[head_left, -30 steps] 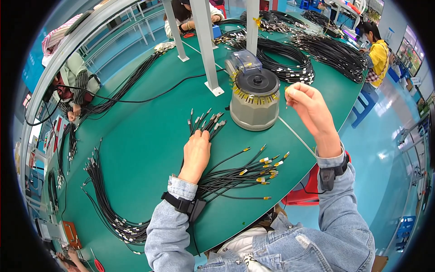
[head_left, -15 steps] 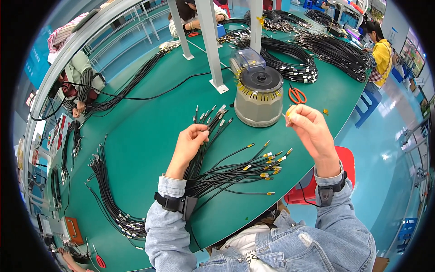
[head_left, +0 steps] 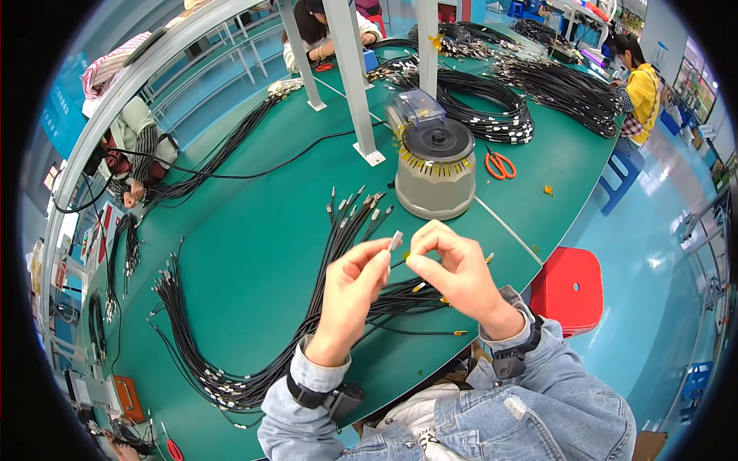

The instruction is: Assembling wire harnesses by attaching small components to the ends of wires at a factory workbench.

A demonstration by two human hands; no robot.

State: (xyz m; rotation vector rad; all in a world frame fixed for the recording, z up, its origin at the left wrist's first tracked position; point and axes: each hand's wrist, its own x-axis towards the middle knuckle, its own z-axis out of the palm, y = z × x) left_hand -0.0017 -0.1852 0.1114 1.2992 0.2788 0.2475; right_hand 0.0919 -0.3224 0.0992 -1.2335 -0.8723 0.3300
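Between the thumb and fingers of my left hand (head_left: 352, 292) is a black cable, its silver connector (head_left: 396, 240) sticking up past the fingertips. My right hand (head_left: 460, 273) pinches a small piece of yellow tape (head_left: 407, 257) close beside that connector; whether the two touch I cannot tell. Under and behind both hands lies a bundle of black cables (head_left: 327, 261). Some ends to the right carry yellow tape, while those fanned out beyond my left hand show bare metal tips. Beyond the hands stands a round grey tape dispenser (head_left: 436, 180) with yellow strips around its rim.
Orange-handled scissors (head_left: 500, 164) lie right of the dispenser. Metal posts (head_left: 350, 84) rise from the green table (head_left: 254, 207). Coiled cables (head_left: 492, 127) sit at the back. A red stool (head_left: 567, 292) is at the right edge. Other people work around the table.
My right hand has come left and down from beside the dispenser, bringing the yellow tape to my left hand. My left hand has moved right and now holds up a cable end.
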